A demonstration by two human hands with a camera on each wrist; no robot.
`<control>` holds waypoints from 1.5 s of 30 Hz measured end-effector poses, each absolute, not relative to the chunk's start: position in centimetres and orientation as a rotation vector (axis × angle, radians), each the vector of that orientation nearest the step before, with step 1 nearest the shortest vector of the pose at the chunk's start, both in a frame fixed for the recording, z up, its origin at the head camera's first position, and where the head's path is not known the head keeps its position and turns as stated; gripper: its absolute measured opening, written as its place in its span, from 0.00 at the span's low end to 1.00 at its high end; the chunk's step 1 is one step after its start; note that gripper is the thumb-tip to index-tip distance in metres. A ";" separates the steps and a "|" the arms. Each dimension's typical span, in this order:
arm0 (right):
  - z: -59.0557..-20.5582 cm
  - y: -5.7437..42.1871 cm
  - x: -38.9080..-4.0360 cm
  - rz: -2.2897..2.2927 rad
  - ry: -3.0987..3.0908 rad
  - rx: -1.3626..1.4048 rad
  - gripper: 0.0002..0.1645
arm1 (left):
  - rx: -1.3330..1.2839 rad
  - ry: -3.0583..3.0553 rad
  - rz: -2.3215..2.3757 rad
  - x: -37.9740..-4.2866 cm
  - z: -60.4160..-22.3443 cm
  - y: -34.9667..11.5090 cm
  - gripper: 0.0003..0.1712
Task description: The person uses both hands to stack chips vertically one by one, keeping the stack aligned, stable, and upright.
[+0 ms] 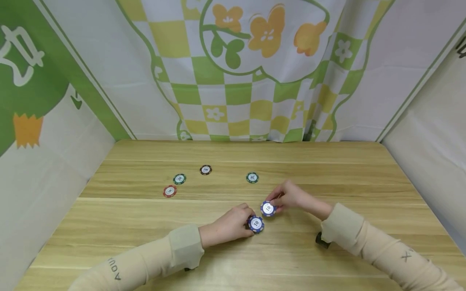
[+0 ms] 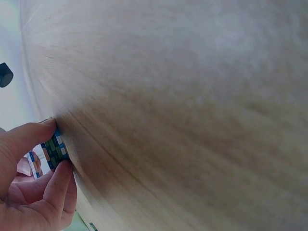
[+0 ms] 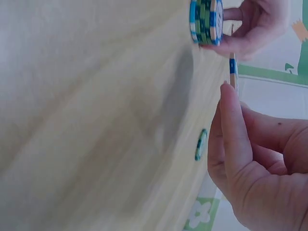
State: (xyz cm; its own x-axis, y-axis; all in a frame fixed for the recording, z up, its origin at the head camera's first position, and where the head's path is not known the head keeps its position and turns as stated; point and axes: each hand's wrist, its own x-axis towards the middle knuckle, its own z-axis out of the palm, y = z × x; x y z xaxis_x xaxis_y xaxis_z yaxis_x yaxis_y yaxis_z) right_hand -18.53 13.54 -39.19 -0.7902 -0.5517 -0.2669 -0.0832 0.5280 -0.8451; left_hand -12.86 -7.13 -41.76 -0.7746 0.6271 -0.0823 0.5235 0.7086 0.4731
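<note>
Nearest are two beige sleeves (image 1: 134, 258) with turned-back cuffs (image 1: 187, 246), reaching over the wood-grain desk (image 1: 280, 262). The left hand (image 1: 231, 223) grips a short stack (image 1: 256, 224) of chips by its rim, thumb on one side and fingers on the other; the top face is blue and reads 10, and the side views show green layers between blue ones. Slightly farther and to the right, the right hand (image 1: 291, 197) pinches a single blue chip (image 1: 267, 208), also marked 10, between thumb and fingers. It is face up, just beside the stack, and the right wrist view shows it raised off the desk.

Beyond the hands, four chips lie flat and apart from the stack: a red chip (image 1: 170, 191) marked 5 on the left, a green chip (image 1: 179, 179) close beside it, a 20 chip (image 1: 252, 178), also green, near the right hand, and a black chip (image 1: 205, 169) marked 100, farthest back. Behind the desk hangs a checked curtain (image 1: 211, 95) with orange flowers
</note>
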 end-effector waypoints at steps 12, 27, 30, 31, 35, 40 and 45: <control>-40.0 13.1 -17.5 -1.275 2.164 -0.375 0.10 | 0.946 2.693 0.652 -12.9 -41.7 -7.1 0.20; -40.2 11.9 -16.0 -1.350 2.098 -0.246 0.12 | 0.948 2.700 0.645 -12.9 -41.8 -7.1 0.21; -40.3 11.6 -15.7 -1.347 2.118 -0.229 0.11 | 0.958 2.703 0.652 -12.9 -41.8 -7.1 0.20; -40.3 11.6 -15.7 -1.339 2.125 -0.229 0.11 | 0.961 2.704 0.653 -12.9 -41.8 -7.1 0.20; -40.4 11.2 -15.4 -1.308 2.163 -0.203 0.09 | 0.966 2.703 0.653 -12.8 -41.8 -7.2 0.20; -40.4 10.9 -15.2 -1.323 2.158 -0.219 0.08 | 0.960 2.692 0.657 -12.8 -41.8 -7.2 0.20; -40.5 10.6 -15.0 -1.319 2.161 -0.230 0.07 | 0.943 2.686 0.661 -12.8 -41.8 -7.1 0.20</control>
State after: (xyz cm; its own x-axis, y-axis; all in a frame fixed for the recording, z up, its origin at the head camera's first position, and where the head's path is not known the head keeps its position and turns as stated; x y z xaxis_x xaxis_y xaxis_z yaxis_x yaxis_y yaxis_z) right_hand -15.03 10.62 -40.47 -0.8108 -0.4332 -0.3935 0.1519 0.4936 -0.8563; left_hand -12.79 -7.13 -41.75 -0.7704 0.6351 -0.0561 0.5366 0.6934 0.4810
